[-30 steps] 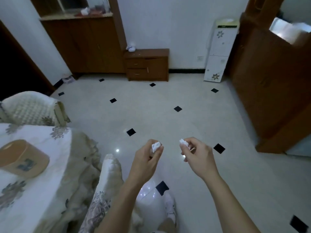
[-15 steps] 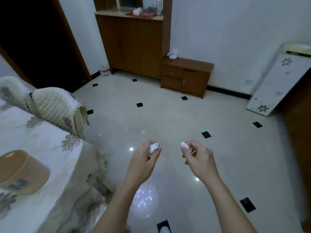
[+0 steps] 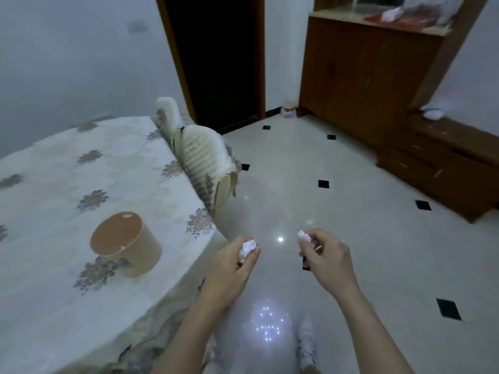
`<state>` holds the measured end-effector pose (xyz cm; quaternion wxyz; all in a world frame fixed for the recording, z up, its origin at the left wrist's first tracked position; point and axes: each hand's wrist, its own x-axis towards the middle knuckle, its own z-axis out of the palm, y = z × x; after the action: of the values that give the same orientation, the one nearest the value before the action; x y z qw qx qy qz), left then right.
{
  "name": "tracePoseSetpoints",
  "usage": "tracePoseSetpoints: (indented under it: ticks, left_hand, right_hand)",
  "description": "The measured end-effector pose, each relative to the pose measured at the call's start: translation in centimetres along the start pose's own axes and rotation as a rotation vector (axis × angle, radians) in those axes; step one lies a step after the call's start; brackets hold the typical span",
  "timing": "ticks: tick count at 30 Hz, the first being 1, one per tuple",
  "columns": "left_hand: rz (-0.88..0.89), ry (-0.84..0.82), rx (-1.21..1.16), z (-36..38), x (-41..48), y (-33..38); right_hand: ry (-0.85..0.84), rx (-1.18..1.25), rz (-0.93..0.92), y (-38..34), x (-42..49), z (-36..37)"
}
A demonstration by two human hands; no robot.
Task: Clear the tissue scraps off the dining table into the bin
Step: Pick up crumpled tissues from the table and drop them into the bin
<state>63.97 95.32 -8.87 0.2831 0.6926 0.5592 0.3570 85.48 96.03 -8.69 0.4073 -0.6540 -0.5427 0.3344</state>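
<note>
The view has turned back to the table (image 3: 81, 163) at nine o'clock; left hand (image 3: 232, 268) and right hand (image 3: 326, 257) each still pinch a tissue scrap (image 3: 248, 247), bin unseen.

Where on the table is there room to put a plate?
The tablecloth is bare all around the brown round box: toward the wall, and between the box and the chairs. Nothing else crowds it.

A single head-worn view — looking forward and down from standing height, close beside the dining table (image 3: 81, 168), which fills the left — floor beyond.
</note>
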Motion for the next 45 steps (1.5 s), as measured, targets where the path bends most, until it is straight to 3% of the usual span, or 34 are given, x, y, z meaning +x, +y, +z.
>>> tracePoseSetpoints:
  ticks: [13, 16, 24, 28, 34, 45]
  left_hand:
    - [-0.387, 0.478, 0.131, -5.7, 9.9, -4.6]
    - [-0.419, 0.519, 0.248, -7.1, 9.6, -5.3]
    - [-0.746, 0.760, 0.516, -11.4, 3.2, -7.5]
    - [-0.826, 0.709, 0.743, -15.0, 1.9, -8.3]
    - [-0.864, 0.548, 0.906, -19.8, 3.6, -11.7]
    - [-0.956, 0.440, 0.911, -22.9, 6.6, -16.4]
  right_hand:
    - [-0.594, -0.056, -0.387, -6.9, 21.0, 13.3]
    - [-0.716, -0.056, -0.481, -9.2, 22.6, 17.1]
    - [-1.048, -0.073, -0.652, -14.4, 20.2, 26.3]
    - [-1.087, -0.176, -0.827, -17.1, 18.4, 30.3]
    - [-0.992, -0.423, -1.142, -20.2, 16.3, 35.4]
    - [-0.949, -0.594, -1.329, -21.6, 17.4, 40.3]
